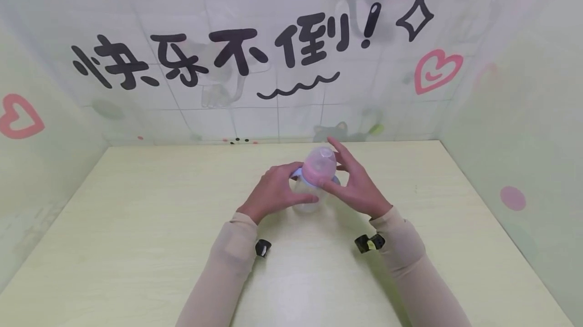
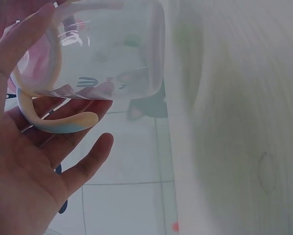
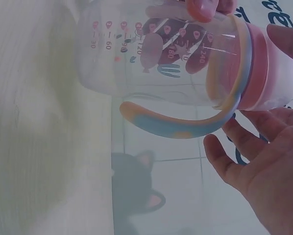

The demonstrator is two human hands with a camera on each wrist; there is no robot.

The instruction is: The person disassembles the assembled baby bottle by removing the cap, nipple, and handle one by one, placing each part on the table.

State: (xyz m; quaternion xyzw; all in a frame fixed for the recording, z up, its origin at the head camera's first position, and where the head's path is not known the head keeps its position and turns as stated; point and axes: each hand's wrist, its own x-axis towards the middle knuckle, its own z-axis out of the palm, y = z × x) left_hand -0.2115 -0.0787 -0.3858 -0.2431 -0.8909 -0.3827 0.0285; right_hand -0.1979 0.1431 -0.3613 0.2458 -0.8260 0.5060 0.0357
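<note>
Upright at the middle of the table is a clear baby bottle point(image 1: 306, 206), with a pink collar point(image 3: 258, 66), a translucent cap point(image 1: 322, 159) and two curved side handles point(image 3: 178, 127) in blue and yellow. My left hand point(image 1: 275, 190) grips the bottle's body from the left, thumb across the front and fingers behind. On the other side, my right hand point(image 1: 360, 188) has its thumb at the pink collar and its fingers around the far side of the cap, index finger raised. Pink measuring marks point(image 3: 154, 36) run along the bottle wall in the right wrist view.
The pale wooden table point(image 1: 146, 246) reaches back to a white tiled wall covering point(image 1: 255, 119) printed with large dark characters. Pale side walls point(image 1: 514, 129) stand left and right. Small dark devices point(image 1: 370, 242) sit on both wrists.
</note>
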